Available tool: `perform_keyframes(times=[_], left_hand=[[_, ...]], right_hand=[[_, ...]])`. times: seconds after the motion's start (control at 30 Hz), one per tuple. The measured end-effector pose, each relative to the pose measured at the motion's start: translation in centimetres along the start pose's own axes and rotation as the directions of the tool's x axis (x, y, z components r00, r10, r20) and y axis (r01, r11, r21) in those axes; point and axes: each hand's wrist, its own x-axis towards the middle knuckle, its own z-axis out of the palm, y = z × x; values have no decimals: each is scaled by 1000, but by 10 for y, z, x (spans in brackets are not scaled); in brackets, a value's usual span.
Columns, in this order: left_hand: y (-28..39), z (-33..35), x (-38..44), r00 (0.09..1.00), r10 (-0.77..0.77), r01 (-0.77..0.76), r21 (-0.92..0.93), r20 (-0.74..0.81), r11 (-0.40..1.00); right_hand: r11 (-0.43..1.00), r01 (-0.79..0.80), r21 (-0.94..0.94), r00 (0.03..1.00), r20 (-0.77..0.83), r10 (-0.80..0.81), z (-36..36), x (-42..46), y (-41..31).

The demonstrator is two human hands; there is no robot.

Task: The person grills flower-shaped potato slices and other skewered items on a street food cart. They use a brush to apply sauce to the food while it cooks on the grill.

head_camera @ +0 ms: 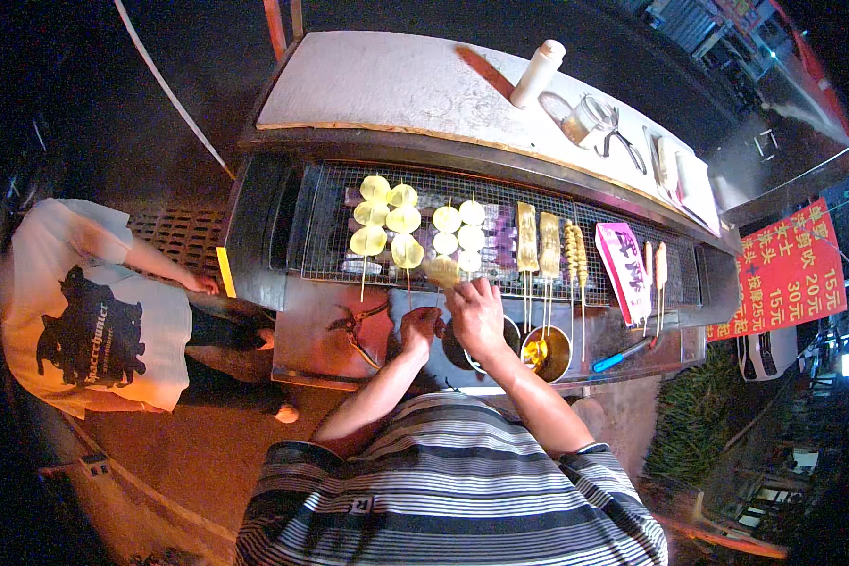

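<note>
Skewers of pale, round slices [405,219], apparently potato, lie on the wire grill mesh [332,240]. My left hand [419,330] is closed around the lower stick of one skewer, just off the grill's near edge. Close beside it, my right hand [477,311] is bent over that skewer's lowest slice [441,272]; its fingertips are partly hidden, so its grip is unclear. Right of my hands rest flat brown skewered pieces [550,244], spiral-cut skewers [578,255] and sausage-like skewers [660,265]. My right forearm partly covers a dark bowl [460,347].
A metal bowl [568,357] with yellow liquid stands near my right wrist. Tongs [354,327], a blue-handled tool [615,359] and a pink printed packet [622,272] lie around. Behind, a white board [382,85] holds a squeeze bottle [538,74], glass jar [588,122] and scissors [619,145]. A person [99,304] stands left.
</note>
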Motion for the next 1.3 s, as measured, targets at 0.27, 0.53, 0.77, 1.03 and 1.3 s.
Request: perform_keyframes(times=[0.27,0.53,0.77,1.03,1.3], left_hand=[[-7,6,-3,999,30,-31,36,39,999],[20,13,9,995,62,-69,96,77,993],[32,-10,-32,954,-297,280,228,41,933],[41,-53,-50,976,-216,217,117,-25,969],[53,-18,0,999,-21,29,172,-45,985]], right_hand=[[997,-67,-39,998,5,67,2,-13,14],[968,-244,60,945,-210,251,-98,-110,55],[856,-516,28,835,-207,510,-171,-234,53],[814,-579,47,809,-86,581,-66,-289,85],[850,-526,9,848,-68,525,19,-276,143]])
